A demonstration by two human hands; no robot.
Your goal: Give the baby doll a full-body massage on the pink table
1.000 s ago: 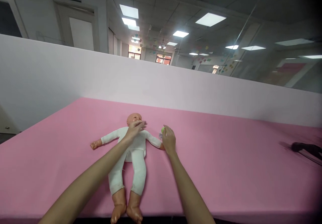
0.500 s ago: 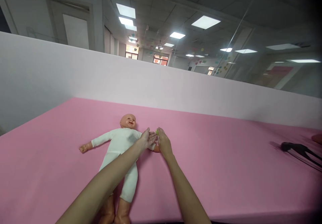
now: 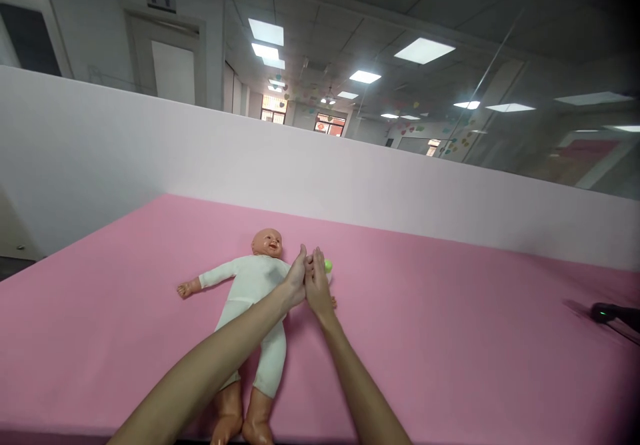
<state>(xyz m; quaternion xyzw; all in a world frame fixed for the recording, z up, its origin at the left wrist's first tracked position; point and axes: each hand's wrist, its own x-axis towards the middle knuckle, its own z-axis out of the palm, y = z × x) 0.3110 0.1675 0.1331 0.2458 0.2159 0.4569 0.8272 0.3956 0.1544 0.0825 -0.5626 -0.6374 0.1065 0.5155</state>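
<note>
My left hand [image 3: 298, 278] and my right hand [image 3: 317, 285] meet palm to palm over the doll's arm on the right. The right hand's fingers lie straight and flat; the left thumb points up, and its other fingers are partly hidden behind the right hand. No held object shows between them. Just beyond the right hand is a small round bright green thing [image 3: 328, 266] with something pale below it, partly covered. A baby doll [image 3: 257, 278] in white clothes lies on its back beside my left hand, its chest partly behind my left forearm.
The doll lies on a pink padded table [image 3: 425, 338]. A white low wall [image 3: 350, 171] borders its far side, with glass above. At the right edge lies a black object [image 3: 613, 313] with a small green light and a cable.
My hands have come together from slightly apart, the right one moving left onto the left palm. The view has shifted a little, and the green thing now shows right of my fingers.
</note>
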